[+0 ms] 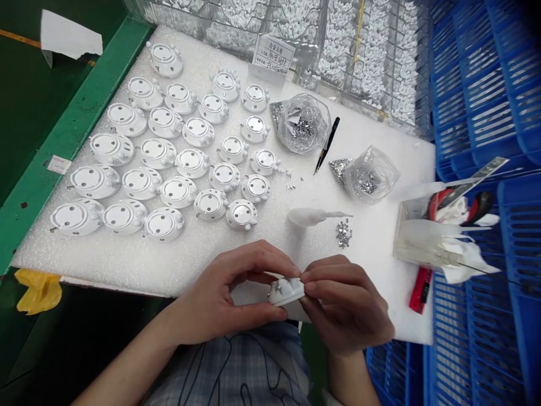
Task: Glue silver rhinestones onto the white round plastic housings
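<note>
Both hands hold one small white round plastic part [286, 290] at the near edge of a white foam sheet [177, 259]. My left hand [230, 293] wraps around it from the left, thumb under, fingers on top. My right hand [344, 301] pinches its right edge with closed fingers. Several similar white round parts [169, 163] lie in rows on the foam to the upper left. A small pile of shiny metal bits [344, 232] lies just beyond my right hand, beside a white squeeze bottle [310, 216] lying on its side.
Two clear bags of metal bits [302, 123] [367, 175] and black tweezers [326, 145] lie on the foam. A clear box with tools and tissue [439, 237] stands at right. Blue crates [486, 101] fill the right side. Clear trays [338, 39] line the back. A green table edge [63, 135] runs along the left.
</note>
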`<state>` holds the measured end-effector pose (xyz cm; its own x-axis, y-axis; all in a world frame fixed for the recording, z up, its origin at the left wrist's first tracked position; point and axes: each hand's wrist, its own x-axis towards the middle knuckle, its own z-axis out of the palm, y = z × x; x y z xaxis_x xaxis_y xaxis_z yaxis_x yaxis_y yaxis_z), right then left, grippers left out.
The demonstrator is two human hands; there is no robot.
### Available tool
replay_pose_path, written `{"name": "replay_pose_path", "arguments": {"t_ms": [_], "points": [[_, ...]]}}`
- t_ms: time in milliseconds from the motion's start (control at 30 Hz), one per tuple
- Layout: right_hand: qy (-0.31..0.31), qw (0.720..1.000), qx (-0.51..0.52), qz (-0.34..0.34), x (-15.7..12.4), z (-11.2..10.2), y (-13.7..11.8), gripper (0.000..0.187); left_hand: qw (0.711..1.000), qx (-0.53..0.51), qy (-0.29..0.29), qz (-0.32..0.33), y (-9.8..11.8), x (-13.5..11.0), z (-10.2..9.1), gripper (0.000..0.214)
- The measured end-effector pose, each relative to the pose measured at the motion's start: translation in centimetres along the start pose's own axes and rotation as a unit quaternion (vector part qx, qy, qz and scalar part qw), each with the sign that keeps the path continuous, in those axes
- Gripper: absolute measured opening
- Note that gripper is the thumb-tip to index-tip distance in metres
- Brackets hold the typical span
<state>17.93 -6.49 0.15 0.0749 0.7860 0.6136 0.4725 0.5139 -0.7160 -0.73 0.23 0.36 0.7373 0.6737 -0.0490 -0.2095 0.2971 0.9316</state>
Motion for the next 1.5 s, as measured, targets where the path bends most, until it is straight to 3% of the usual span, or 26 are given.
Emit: {"name": "replay_pose_path", "arguments": {"t_ms": [300, 833, 1033, 1500], "points": [[0.018, 0.999, 0.050, -0.001, 0.01, 0.17, 0.17, 0.025, 0.997, -0.062, -0.009, -0.053, -0.03, -0.13, 0.00, 0.036], [0.018, 0.999, 0.050, 0.002, -0.12, 0.23, 0.20, 0.025, 0.995, -0.085, -0.008, -0.049, -0.28, -0.24, 0.02, 0.036], [0.018, 1.000, 0.017, 0.011, -0.21, -0.03, 0.11, 0.017, 0.996, -0.071, -0.013, -0.051, -0.25, -0.11, 0.00, 0.035], [0.003, 1.000, 0.028, 0.010, -0.16, -0.05, 0.08, 0.024, 0.997, -0.055, -0.014, -0.045, -0.19, -0.24, -0.01, 0.034]]}}
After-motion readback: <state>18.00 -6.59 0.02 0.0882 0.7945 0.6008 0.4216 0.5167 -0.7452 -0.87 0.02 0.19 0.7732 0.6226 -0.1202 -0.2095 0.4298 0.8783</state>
